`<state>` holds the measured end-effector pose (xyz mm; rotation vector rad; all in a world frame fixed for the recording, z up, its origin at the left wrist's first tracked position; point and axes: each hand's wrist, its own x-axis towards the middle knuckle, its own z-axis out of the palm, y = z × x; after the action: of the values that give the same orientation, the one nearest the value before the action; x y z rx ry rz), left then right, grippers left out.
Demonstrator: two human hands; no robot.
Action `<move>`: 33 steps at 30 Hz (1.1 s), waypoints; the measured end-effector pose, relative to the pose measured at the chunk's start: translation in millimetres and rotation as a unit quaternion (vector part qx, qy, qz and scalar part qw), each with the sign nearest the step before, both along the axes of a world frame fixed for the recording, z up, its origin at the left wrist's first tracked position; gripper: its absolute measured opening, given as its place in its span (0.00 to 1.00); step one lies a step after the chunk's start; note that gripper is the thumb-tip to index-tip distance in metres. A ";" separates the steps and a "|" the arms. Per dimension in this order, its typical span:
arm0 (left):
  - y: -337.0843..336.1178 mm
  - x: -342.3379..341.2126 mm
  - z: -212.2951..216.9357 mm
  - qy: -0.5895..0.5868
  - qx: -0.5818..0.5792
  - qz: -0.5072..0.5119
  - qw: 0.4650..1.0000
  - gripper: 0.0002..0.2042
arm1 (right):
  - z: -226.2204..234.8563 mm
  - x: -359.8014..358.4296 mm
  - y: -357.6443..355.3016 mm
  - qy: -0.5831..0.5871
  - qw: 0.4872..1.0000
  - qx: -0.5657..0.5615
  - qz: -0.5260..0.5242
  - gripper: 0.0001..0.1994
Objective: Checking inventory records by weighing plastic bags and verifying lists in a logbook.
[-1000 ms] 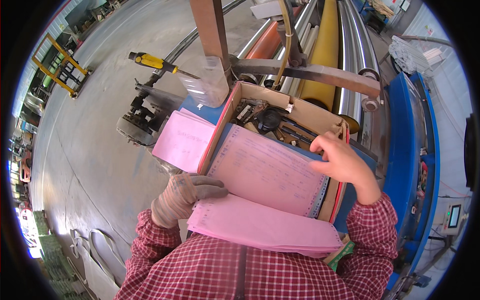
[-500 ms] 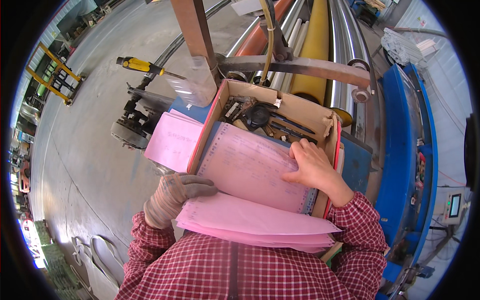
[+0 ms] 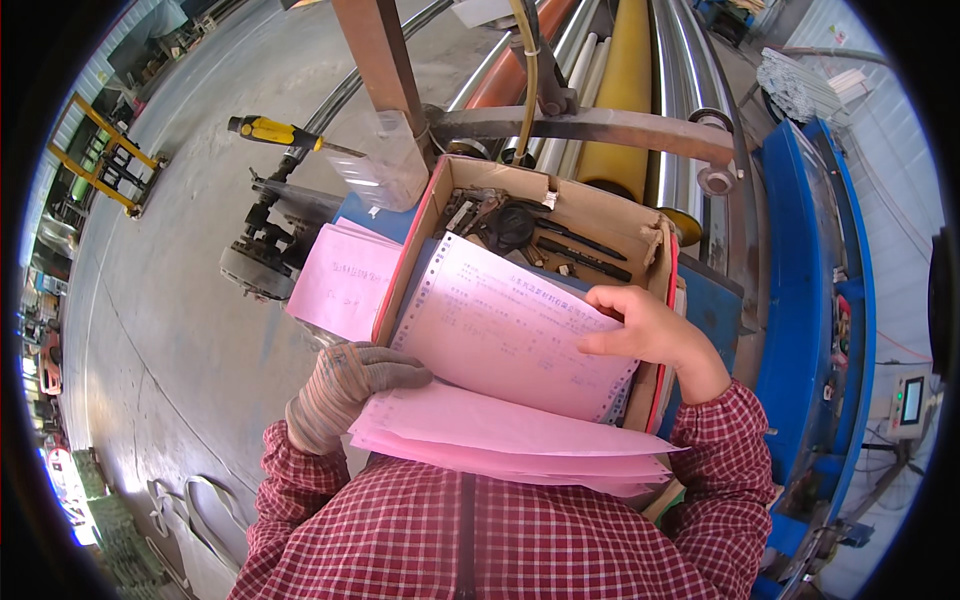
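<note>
The stack of pink forms lay fanned out near the person's chest, its top printed sheet leaning up against the open cardboard box of dark tools just beyond. The gloved left hand curled round the stack's left edge and gripped it, while the bare right hand lay flat on the top sheet's right side, fingers loosely spread. More loose pink sheets sat left of the box, with a yellow-handled screwdriver farther off to the left.

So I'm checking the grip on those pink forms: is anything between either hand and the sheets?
Nothing visible is. The bare right hand lies flat on the top pink sheet, and the gloved left hand grips the stack's left edge; only the glove separates that hand from the paper.
</note>
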<state>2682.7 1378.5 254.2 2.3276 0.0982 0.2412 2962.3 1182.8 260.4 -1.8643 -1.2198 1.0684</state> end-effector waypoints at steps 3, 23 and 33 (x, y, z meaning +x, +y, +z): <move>4.0 -0.3 -2.2 -0.010 0.017 -0.016 1.000 0.13 | 10.1 2.6 -8.1 0.044 0.998 -0.046 0.029 0.10; -1.2 -0.3 3.4 -0.005 -0.020 0.010 1.000 0.10 | -13.9 -1.6 -4.8 -0.295 0.955 -0.019 -0.030 0.23; 0.8 -0.6 1.2 -0.008 0.000 0.002 1.000 0.11 | -23.5 -7.7 15.0 -0.308 0.946 -0.096 -0.024 0.25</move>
<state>2682.1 1379.3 255.4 2.3263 0.0943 0.2610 2954.6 1197.9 236.9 -2.4778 -1.4297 0.5973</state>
